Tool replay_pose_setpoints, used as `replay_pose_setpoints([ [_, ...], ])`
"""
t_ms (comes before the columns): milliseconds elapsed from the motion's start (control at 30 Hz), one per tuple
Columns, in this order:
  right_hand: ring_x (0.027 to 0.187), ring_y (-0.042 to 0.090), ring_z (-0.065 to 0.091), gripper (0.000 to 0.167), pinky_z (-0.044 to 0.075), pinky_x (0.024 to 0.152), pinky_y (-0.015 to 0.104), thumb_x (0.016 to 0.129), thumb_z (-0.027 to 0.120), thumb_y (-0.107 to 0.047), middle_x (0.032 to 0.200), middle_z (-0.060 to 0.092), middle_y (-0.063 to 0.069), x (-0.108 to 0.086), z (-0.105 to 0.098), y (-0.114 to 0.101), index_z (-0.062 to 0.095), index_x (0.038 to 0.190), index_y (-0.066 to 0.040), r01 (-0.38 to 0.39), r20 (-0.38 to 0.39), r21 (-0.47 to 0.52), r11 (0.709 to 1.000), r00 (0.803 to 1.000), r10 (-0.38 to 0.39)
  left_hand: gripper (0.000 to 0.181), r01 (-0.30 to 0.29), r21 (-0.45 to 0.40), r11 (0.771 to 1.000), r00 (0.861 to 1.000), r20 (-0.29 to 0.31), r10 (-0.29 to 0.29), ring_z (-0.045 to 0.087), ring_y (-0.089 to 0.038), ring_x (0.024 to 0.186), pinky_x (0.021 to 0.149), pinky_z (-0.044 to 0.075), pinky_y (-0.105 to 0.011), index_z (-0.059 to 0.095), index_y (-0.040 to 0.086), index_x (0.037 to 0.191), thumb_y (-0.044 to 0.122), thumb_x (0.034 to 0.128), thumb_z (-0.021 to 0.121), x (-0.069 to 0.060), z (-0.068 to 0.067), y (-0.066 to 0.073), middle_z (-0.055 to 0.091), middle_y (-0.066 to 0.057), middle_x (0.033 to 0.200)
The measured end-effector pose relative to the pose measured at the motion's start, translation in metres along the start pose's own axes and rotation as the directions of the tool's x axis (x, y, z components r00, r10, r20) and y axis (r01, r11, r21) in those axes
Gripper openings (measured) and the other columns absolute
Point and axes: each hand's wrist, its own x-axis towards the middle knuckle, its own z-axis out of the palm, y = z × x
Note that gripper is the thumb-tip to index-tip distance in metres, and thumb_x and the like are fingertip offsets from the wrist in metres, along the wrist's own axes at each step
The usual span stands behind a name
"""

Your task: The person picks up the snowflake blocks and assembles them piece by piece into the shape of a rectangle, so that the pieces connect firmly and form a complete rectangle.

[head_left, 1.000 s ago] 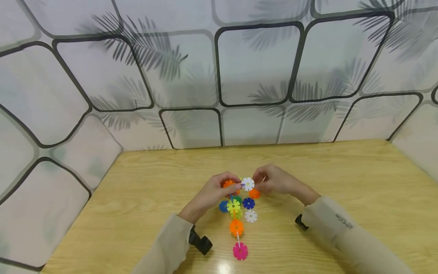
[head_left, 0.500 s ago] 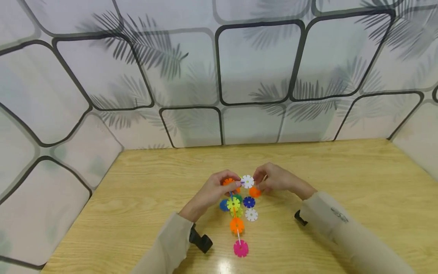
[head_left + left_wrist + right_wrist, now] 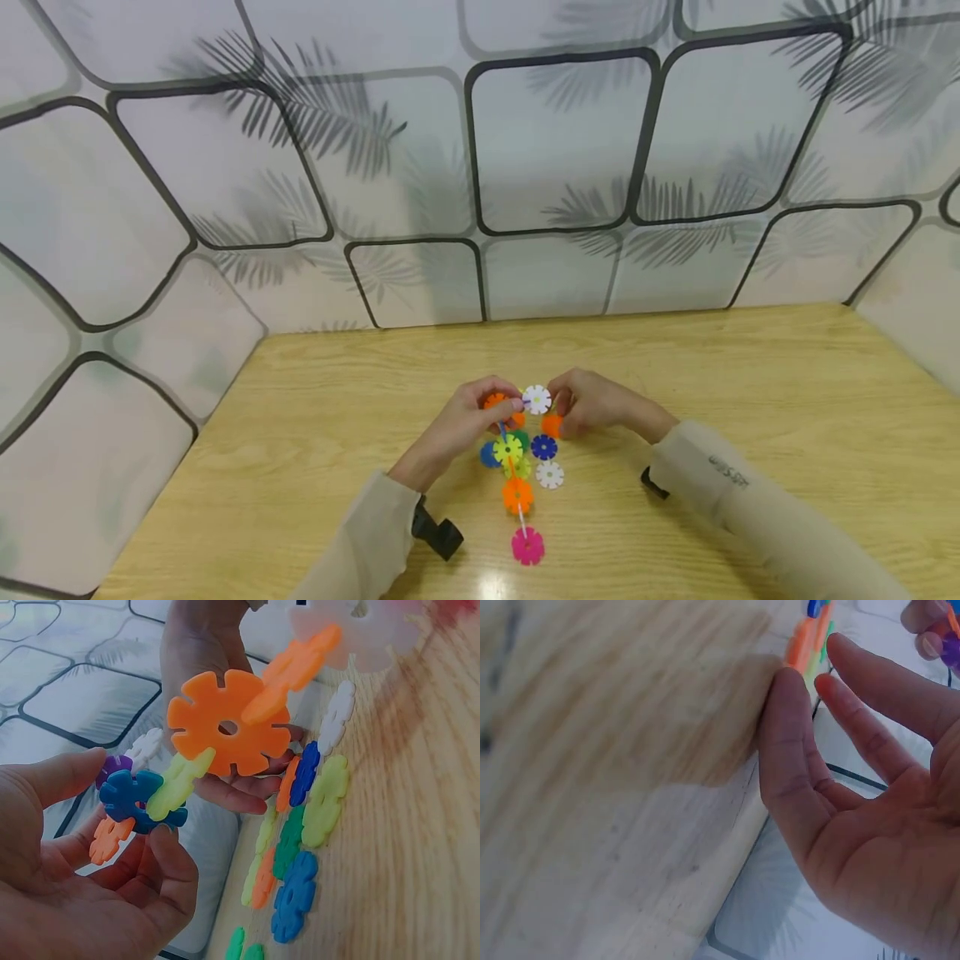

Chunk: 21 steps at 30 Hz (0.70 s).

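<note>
One hand, the left hand (image 3: 467, 418), low in the middle of the head view, pinches a chain of flower discs (image 3: 517, 495), its pink end (image 3: 528, 547) near the bottom. The right hand (image 3: 597, 403) is by an orange disc (image 3: 552, 427); I cannot tell if it grips.

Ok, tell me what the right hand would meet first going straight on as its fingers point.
The right hand would probably meet the orange notched disc first; whether the two touch now is unclear.
</note>
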Motion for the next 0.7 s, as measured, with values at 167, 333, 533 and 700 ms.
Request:
replay_pose_setpoints([
  [167, 0.057, 0.009, 0.046, 0.031, 0.039, 0.052, 0.022, 0.072, 0.071, 0.016, 0.07, 0.056, 0.001, 0.001, 0.004, -0.002, 0.07, 0.1, 0.002, -0.004, 0.008, -0.072, 0.997, 1.0, 0.005, 0.021, -0.006, -0.011, 1.0, 1.0, 0.0, 0.006, 0.058, -0.015, 0.081, 0.079, 0.051, -0.034, 0.063, -0.003, 0.116, 0.013, 0.103, 0.059, -0.001, -0.001, -0.002, 0.065, -0.025, 0.105],
  [333, 0.067, 0.012, 0.05, 0.028, 0.044, 0.059, 0.024, 0.07, 0.075, 0.015, 0.076, 0.059, 0.002, 0.001, 0.006, -0.005, 0.067, 0.092, 0.0, 0.001, -0.016, -0.158, 0.987, 1.0, -0.003, 0.023, -0.012, -0.008, 1.0, 1.0, 0.015, 0.012, 0.056, -0.013, 0.08, 0.074, 0.049, -0.029, 0.06, -0.004, 0.119, 0.013, 0.1034, 0.058, -0.001, -0.001, -0.004, 0.065, -0.023, 0.107],
  [533, 0.059, 0.012, 0.053, 0.024, 0.049, 0.055, 0.026, 0.075, 0.072, 0.015, 0.071, 0.057, 0.002, -0.005, 0.005, -0.003, 0.06, 0.082, -0.004, 0.016, -0.048, -0.119, 0.993, 0.999, -0.022, 0.029, -0.018, 0.013, 1.0, 1.0, 0.02, 0.018, 0.054, -0.013, 0.077, 0.068, 0.046, -0.026, 0.058, -0.002, 0.128, 0.015, 0.104, 0.057, -0.001, -0.001, -0.004, 0.065, -0.019, 0.11],
  [700, 0.055, 0.012, 0.057, 0.016, 0.054, 0.054, 0.03, 0.081, 0.066, 0.016, 0.071, 0.059, 0.003, -0.01, 0.001, 0.0, 0.065, 0.086, 0.0, 0.008, -0.066, -0.009, 1.0, 0.998, -0.008, 0.03, 0.011, 0.023, 1.0, 1.0, 0.022, -0.012, 0.052, -0.014, 0.077, 0.067, 0.043, -0.026, 0.058, 0.002, 0.131, 0.017, 0.1043, 0.057, -0.001, 0.001, -0.004, 0.063, -0.017, 0.109],
])
